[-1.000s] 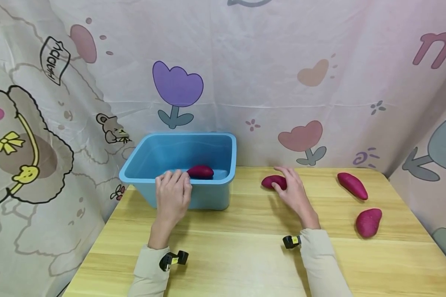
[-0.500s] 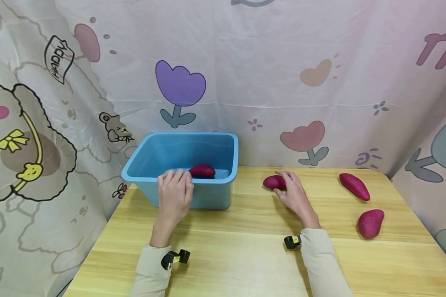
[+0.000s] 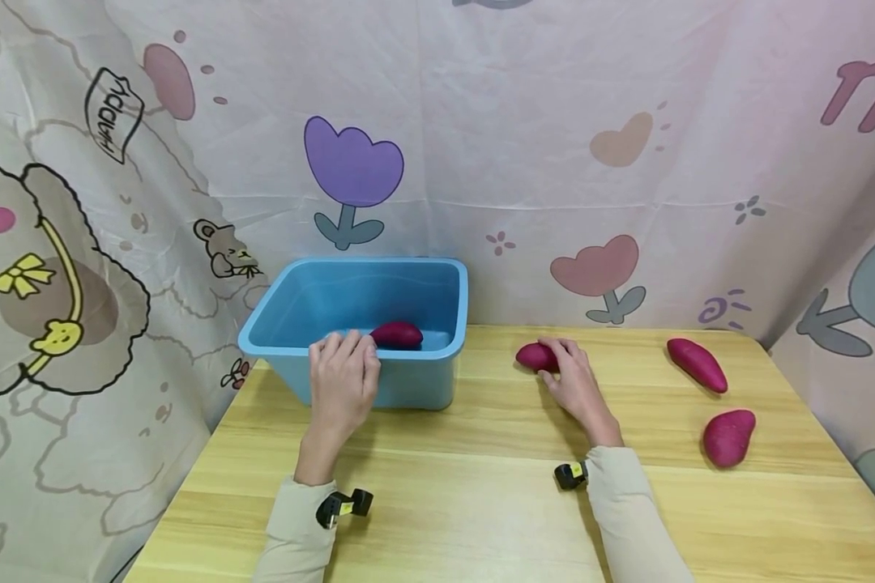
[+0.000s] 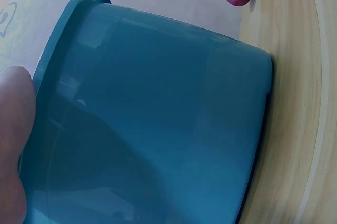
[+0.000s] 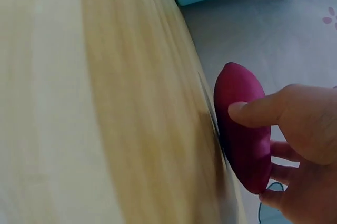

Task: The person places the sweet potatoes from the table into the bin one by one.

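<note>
My left hand [image 3: 341,380] grips the front rim of a blue plastic bin [image 3: 416,380], fingers hooked over the edge and thumb along it. Inside the bin lies one purple-red sweet potato [image 3: 397,334]. To the right of the bin, my right hand [image 3: 576,385] holds a second sweet potato [image 3: 534,356] near the back of the table. The right wrist view shows the thumb pressed on the near face of this sweet potato [image 5: 239,150], with the fingers behind it, partly hidden. It sits right at the tabletop, its long side along the surface.
Two more sweet potatoes lie farther right: a long one [image 3: 697,364] near the back edge and a plump one [image 3: 729,438] in front of it. A printed curtain [image 3: 496,121] hangs close behind the wooden table [image 3: 467,502] and along its sides.
My right hand's fingers have come down and closed around the sweet potato. My left hand stays on the bin's rim, and the whole head view has shifted slightly.
</note>
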Demonstrator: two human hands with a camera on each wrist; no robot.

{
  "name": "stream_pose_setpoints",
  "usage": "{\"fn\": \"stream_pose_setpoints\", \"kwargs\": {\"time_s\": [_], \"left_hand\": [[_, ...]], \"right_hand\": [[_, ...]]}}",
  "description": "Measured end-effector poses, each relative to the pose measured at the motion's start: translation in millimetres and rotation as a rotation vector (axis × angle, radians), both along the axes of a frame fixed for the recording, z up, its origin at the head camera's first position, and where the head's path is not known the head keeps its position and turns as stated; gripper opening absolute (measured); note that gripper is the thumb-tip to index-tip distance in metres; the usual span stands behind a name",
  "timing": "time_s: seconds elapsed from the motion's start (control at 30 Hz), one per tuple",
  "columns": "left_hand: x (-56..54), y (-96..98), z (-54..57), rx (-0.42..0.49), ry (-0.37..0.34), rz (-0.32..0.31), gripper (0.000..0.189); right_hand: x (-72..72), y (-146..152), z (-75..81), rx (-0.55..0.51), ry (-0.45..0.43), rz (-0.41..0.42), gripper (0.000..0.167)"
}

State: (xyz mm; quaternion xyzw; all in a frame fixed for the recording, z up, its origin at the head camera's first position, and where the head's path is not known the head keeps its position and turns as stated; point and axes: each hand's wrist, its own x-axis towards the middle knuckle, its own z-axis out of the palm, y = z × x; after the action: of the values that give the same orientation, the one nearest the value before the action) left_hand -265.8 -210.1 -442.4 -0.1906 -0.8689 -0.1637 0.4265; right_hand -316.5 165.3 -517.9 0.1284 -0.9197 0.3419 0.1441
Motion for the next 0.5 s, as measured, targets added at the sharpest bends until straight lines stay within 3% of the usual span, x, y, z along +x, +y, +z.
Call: {"fn": "stream_pose_setpoints", "kwargs": {"time_s": [0.5], "left_hand": [[0.0,0.0,-1.1,0.004,0.008,0.002,0.037]], "right_hand": [[-1.5,3.2,-2.9,0.019,0.061,-0.002,0.050]]}}
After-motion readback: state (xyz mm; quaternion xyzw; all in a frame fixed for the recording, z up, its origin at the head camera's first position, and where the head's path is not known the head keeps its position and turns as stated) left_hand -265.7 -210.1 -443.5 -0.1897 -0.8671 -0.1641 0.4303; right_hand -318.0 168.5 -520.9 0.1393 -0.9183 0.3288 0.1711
